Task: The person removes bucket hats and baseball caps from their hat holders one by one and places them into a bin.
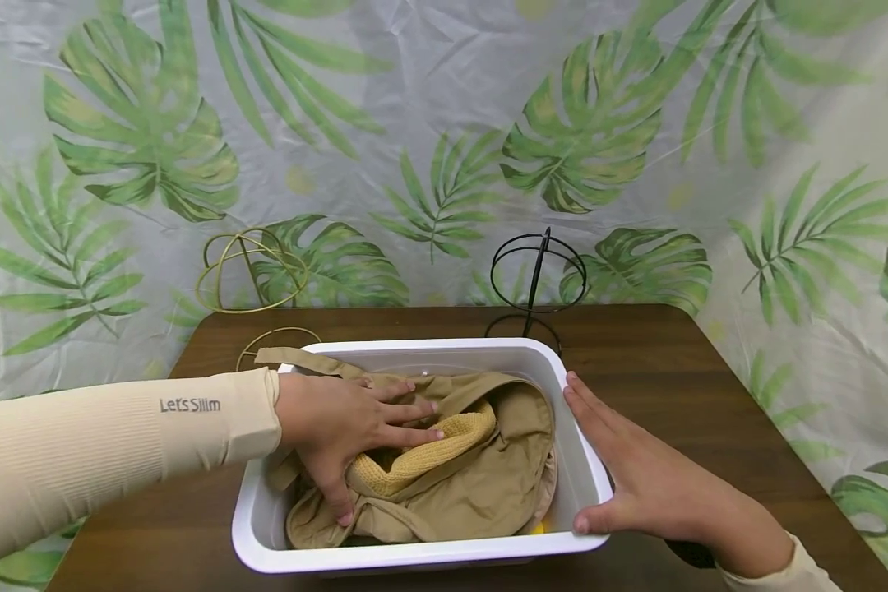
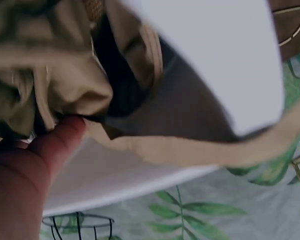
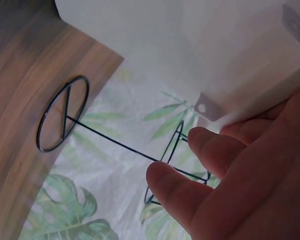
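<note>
A white plastic bin (image 1: pixel 414 561) stands on the table, holding a crumpled khaki cloth piece (image 1: pixel 481 501) with a wide, brim-like rounded edge and a long strap (image 1: pixel 296 358) over the back-left rim. A yellow knitted piece (image 1: pixel 429 452) lies folded within the khaki cloth. My left hand (image 1: pixel 358 419), fingers spread, rests on the cloth inside the bin; its thumb touches the khaki fabric in the left wrist view. Against the bin's right side lies my right hand (image 1: pixel 651 477), fingers extended along the outer wall and thumb at the front-right corner of the rim.
Behind the bin stand a gold wire stand (image 1: pixel 252 271) on the left and a black wire stand (image 1: pixel 536 271) on the right. A brown wooden table (image 1: pixel 651 370) bears everything. A leaf-print curtain (image 1: pixel 444 99) hangs behind. Something yellow (image 1: pixel 538 528) peeks out at the bin's front right.
</note>
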A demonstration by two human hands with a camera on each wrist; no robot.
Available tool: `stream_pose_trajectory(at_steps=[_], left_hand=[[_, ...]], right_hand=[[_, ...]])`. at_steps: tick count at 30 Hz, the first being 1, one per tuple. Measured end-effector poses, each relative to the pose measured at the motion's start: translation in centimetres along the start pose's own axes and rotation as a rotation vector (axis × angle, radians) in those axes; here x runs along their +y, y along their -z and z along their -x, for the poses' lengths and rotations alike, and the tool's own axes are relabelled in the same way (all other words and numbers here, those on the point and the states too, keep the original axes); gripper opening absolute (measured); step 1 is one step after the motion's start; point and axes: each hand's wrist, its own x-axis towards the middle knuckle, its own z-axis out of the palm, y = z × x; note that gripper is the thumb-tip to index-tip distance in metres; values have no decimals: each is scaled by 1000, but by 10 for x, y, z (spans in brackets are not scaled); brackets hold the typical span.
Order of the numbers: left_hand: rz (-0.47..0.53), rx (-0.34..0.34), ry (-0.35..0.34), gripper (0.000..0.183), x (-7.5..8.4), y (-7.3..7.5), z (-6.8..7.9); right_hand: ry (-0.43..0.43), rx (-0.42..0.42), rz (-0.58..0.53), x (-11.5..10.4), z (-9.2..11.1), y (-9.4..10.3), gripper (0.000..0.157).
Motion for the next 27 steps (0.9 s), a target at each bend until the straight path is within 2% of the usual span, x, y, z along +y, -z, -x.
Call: stream_pose_trajectory(at_steps=[5, 10, 13, 17, 20, 27], left_hand=[[-33, 12, -11, 113, -3, 12, 3], [-58, 68, -12, 109, -10, 30, 8], [-149, 113, -11, 106, -14, 39, 6], [-245, 156, -52, 103, -16, 40, -4], [-274, 165, -97, 104, -16, 35, -15], [-359, 181, -141, 113, -15, 30, -38]], right_hand=[[-8, 7, 9, 0, 1, -2, 126], [-2, 17, 15, 1, 2, -3, 125], [-2, 25, 11, 2, 2, -3, 125], [7, 45, 2, 2, 3, -3, 124], [6, 49, -8, 2, 2, -4, 123], [-35, 4, 13, 0, 1, -4, 123]])
